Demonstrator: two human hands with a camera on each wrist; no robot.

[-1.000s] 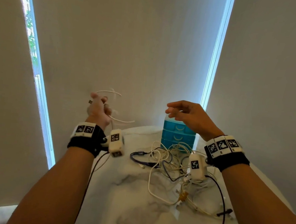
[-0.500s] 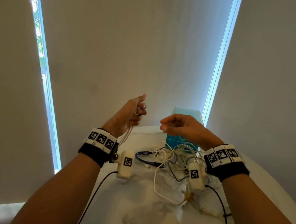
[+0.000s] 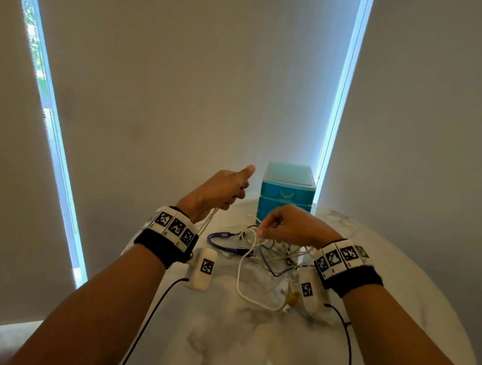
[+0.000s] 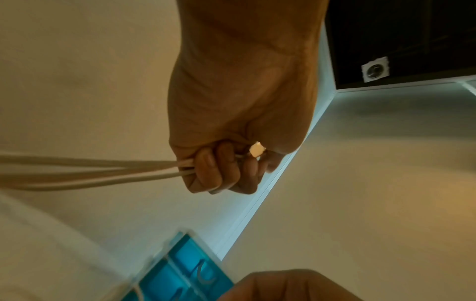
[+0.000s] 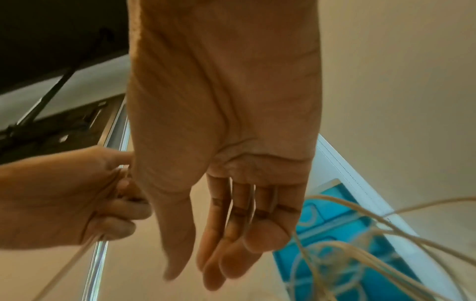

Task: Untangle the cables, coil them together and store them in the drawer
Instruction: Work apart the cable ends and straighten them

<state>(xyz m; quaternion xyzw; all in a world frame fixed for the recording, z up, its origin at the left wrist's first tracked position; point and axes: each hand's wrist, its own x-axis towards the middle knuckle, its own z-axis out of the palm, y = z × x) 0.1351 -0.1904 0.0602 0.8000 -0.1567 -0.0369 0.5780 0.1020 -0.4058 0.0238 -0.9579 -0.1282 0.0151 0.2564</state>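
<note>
Head view shows the task at an early stage. One white cable (image 3: 208, 223) is separated from the rest: the left hand (image 3: 218, 190) grips several of its strands as a bundle, raised above the table (image 3: 402, 271), with a white plug end showing among the curled fingers in the left wrist view. The tangle (image 3: 265, 252) of white, blue and dark cables lies on the table just in front of the drawer unit (image 3: 287, 192). The right hand (image 3: 291, 227) is lowered onto the tangle with fingers loosely extended. Strands cross beside its fingertips in the right wrist view, but a firm hold on any strand cannot be confirmed.

Judged remaining: free the other cables, coil all together, open a drawer, store the coil. All visible drawers appear closed.

Markings: square black-and-white coded tags on both wristbands (image 3: 175, 227) and on the wrist cameras (image 3: 203, 268). No brand name or legible text is visible; a small mark on the blue cable's connector is too small to read.
</note>
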